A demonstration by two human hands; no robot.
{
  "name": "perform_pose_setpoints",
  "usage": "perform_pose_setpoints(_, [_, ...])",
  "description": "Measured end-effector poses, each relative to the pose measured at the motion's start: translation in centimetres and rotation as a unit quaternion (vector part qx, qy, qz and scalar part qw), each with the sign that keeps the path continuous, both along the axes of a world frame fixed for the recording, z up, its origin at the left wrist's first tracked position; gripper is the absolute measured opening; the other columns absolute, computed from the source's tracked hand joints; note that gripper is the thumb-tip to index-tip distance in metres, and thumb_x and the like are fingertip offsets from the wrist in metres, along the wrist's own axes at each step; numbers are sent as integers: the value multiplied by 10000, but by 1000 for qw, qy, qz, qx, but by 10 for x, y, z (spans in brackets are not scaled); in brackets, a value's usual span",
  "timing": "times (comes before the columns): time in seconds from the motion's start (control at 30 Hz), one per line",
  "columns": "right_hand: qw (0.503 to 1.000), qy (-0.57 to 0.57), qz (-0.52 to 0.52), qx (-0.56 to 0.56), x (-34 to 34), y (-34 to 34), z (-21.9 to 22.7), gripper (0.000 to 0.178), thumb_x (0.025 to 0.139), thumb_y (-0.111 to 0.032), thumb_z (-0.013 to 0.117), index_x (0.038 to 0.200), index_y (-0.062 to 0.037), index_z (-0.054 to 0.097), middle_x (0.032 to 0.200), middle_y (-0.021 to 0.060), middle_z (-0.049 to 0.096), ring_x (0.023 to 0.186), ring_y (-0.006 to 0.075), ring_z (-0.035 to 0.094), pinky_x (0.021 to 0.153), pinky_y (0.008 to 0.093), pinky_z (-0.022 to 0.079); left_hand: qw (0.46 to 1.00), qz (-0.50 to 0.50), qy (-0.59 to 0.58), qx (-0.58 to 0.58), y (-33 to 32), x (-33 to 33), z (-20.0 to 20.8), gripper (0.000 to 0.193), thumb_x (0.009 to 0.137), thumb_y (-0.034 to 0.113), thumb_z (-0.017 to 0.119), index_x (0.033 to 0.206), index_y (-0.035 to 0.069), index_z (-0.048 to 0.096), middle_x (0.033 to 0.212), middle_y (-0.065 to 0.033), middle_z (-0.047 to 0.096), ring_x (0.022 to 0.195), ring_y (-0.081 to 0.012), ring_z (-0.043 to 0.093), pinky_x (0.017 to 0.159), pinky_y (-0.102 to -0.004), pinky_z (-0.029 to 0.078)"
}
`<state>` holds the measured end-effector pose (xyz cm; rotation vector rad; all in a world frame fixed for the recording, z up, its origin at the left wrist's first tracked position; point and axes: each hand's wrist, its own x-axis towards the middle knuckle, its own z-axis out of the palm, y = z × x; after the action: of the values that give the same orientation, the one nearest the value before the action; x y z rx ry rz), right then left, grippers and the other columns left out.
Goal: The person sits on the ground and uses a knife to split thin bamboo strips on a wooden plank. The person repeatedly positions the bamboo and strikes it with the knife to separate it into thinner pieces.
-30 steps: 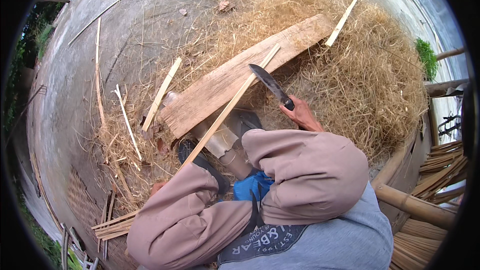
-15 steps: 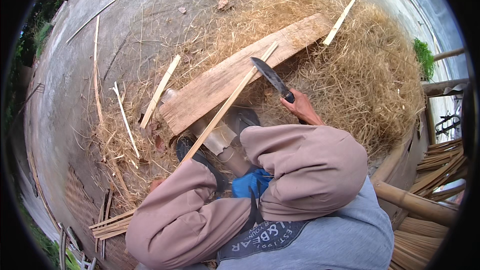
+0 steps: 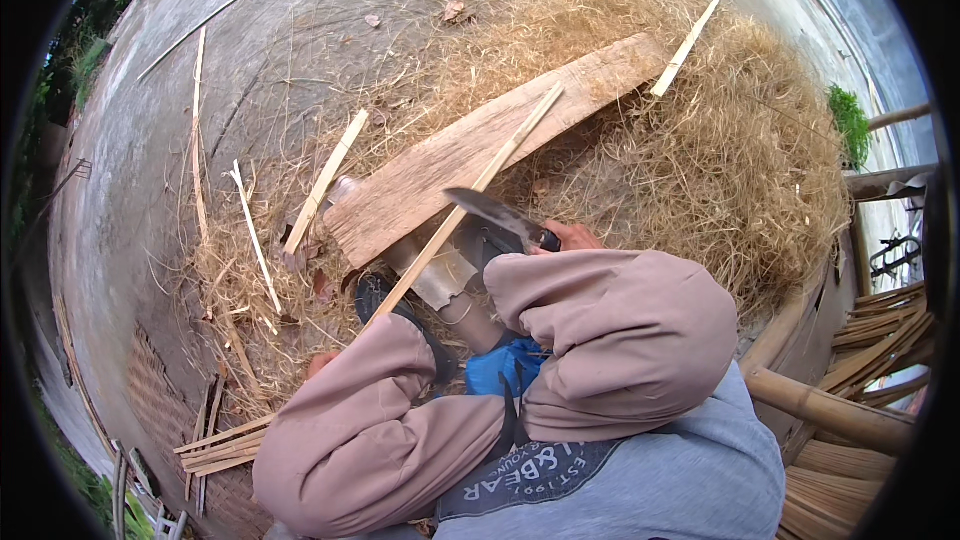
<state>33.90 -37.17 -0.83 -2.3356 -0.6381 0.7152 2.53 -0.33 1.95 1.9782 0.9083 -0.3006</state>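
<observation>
My right hand (image 3: 575, 236), partly behind my right knee, is closed around the dark handle of a large knife (image 3: 492, 208). The blade points left, its tip over or against a long pale bamboo strip (image 3: 432, 249). This strip lies slantwise across a wide wooden plank (image 3: 425, 180), and its near end runs behind my left knee. Only a small part of my left hand (image 3: 320, 364) shows beside that knee. Its fingers are hidden, so whether it grips the strip cannot be seen. Under the plank's near side is a pale tube-like piece (image 3: 436, 278) between my feet.
Curly shavings (image 3: 720, 160) are heaped at the right and beyond the plank. Loose strips lie about, including one at the left (image 3: 326, 180) and one at the far right (image 3: 686, 46). A strip bundle (image 3: 225, 448) sits by my left knee. Bamboo poles (image 3: 830, 408) stand at the right.
My right hand has drawn the knife back toward my right knee and down along the strip. The blade now lies flatter and nearer to me.
</observation>
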Motion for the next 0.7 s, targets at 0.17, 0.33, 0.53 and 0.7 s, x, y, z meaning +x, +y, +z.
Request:
perform_pose_setpoints(0.17, [964,105,-232,77,20,15,4,416,871,-396,784,1055,-42,666,787,199,691,754,368,707,699,460,540,1000,5,1,11,3,-10,-1,491,974,526,687,932,44,772,700,-43,661,671,-111,584,590,-337,445])
perform_pose_setpoints(0.33, [998,-54,16,-2,14,5,18,340,891,-347,767,1013,-51,655,728,165,663,700,327,684,633,424,515,1000,13,0,8,5,-12,-8,489,973,526,689,937,45,773,705,-44,665,676,-110,587,592,-336,447])
perform_pose_setpoints(0.53, [980,-34,-181,72,5,10,-36,364,863,-362,803,955,-43,651,690,119,640,624,259,650,591,413,485,1000,14,-22,18,2,-5,-5,488,972,526,691,943,46,775,710,-44,669,682,-108,590,595,-336,450])
perform_pose_setpoints(0.7, [993,-78,-59,61,-33,27,-8,374,853,-368,813,952,-46,649,683,105,626,607,250,629,589,414,482,995,63,-28,68,8,-48,-9,486,971,526,693,948,47,777,715,-45,672,687,-107,593,597,-336,453])
